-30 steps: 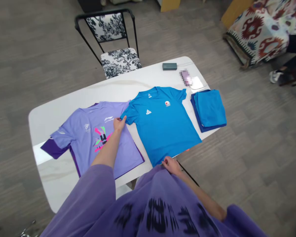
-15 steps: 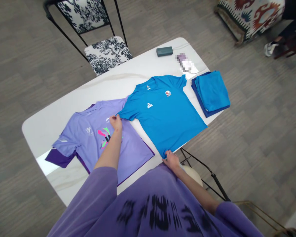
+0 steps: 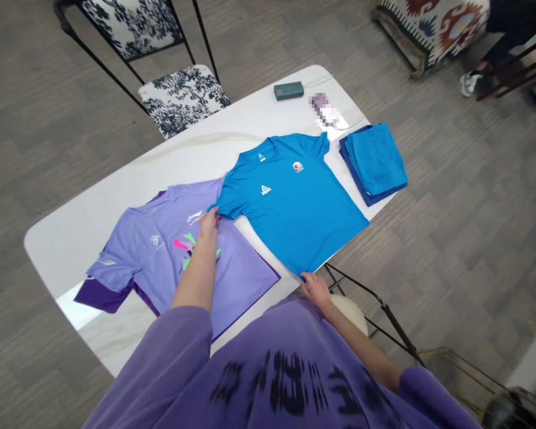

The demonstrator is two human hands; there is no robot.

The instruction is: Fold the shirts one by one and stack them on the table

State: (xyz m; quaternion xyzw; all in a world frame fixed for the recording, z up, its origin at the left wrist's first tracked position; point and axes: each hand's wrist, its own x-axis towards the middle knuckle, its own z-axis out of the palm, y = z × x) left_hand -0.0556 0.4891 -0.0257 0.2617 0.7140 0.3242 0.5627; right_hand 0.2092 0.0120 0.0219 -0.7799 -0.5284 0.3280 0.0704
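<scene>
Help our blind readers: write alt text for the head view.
A blue T-shirt lies spread on a white table, left hand holding a sleeve, right hand at its hem. A lilac T-shirt lies left, folded blue clothes right.

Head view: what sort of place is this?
Likely an indoor living or common room, though home or workplace can't be told: a white table with rounded corners, a black-framed chair with black-and-white tree-print upholstery and a red, white and blue patterned cloth.
</scene>
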